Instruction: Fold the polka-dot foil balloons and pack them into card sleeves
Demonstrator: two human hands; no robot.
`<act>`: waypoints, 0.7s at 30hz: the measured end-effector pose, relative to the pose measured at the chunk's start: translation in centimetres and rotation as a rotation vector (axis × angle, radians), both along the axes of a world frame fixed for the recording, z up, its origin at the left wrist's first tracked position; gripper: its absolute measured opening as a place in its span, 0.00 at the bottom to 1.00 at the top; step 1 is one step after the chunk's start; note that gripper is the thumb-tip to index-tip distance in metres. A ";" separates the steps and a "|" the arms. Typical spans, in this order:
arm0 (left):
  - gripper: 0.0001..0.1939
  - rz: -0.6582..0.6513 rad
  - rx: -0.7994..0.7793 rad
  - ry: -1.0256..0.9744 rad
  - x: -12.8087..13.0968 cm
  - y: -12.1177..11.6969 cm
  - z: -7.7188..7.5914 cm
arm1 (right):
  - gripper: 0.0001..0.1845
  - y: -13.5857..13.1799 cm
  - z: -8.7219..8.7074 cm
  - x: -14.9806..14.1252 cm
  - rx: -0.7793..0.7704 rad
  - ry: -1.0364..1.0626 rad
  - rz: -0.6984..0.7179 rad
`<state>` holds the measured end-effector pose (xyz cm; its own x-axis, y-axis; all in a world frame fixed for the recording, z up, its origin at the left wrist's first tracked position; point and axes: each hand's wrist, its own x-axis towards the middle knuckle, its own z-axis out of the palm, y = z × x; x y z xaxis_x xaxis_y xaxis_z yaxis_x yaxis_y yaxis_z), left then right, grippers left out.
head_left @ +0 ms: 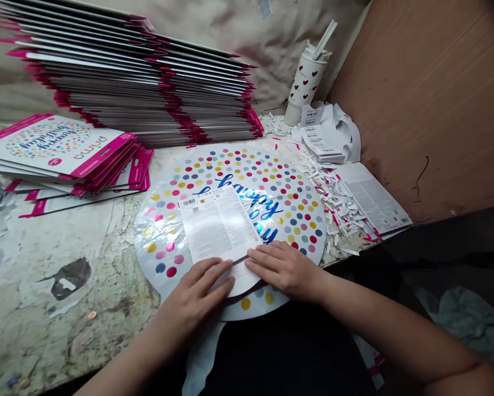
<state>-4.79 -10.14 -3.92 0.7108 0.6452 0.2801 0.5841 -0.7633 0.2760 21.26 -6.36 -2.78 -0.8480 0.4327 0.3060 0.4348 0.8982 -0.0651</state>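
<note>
A round white foil balloon [305,181] with coloured dots and blue lettering lies flat on the table, its tail hanging over the front edge. On top of it rests a white printed card [218,225] with a barcode and small text. A white flap [241,279] with a rounded edge shows at the card's near end. My left hand [201,289] lies on the near left part of the card, fingers stretched out. From the right, my right hand [286,269] rests its extended fingers on the card's near right edge, close to the left fingertips.
A tall stack of pink-edged card packs [148,82] leans at the back. More packs [61,146] are piled at left. Behind on the right stand a white tumbler with hearts [305,82], a label strip [323,137], paper scraps [341,209] and printed cards [377,201] beside a brown board [428,99].
</note>
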 end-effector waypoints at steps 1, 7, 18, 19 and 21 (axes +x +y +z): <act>0.18 0.023 0.032 -0.009 0.1 -0.2 0.3 | 0.17 0.2 0.1 -0.1 -0.016 0.002 0.021; 0.06 0.312 -0.168 -0.046 2.5 0.1 2.3 | 0.09 2.1 0.7 -1.9 -0.323 0.053 -0.088; 0.15 0.669 -0.084 0.024 -0.1 2.7 1.8 | 0.37 5.1 2.9 -3.8 -0.461 -0.285 -0.044; 0.14 0.724 -0.083 -0.024 -0.6 2.2 2.1 | 0.39 4.8 3.0 -4.1 -0.443 -0.352 -0.067; 0.13 0.797 -0.205 -0.150 -0.8 0.9 3.0 | 0.39 4.1 3.1 -4.9 -0.360 -0.467 -0.137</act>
<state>-5.57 -9.21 -0.93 -0.0157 0.9874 0.1573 0.8738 -0.0629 0.4822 16.40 -2.29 0.29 -0.7867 0.5547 -0.2708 0.6007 0.7890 -0.1289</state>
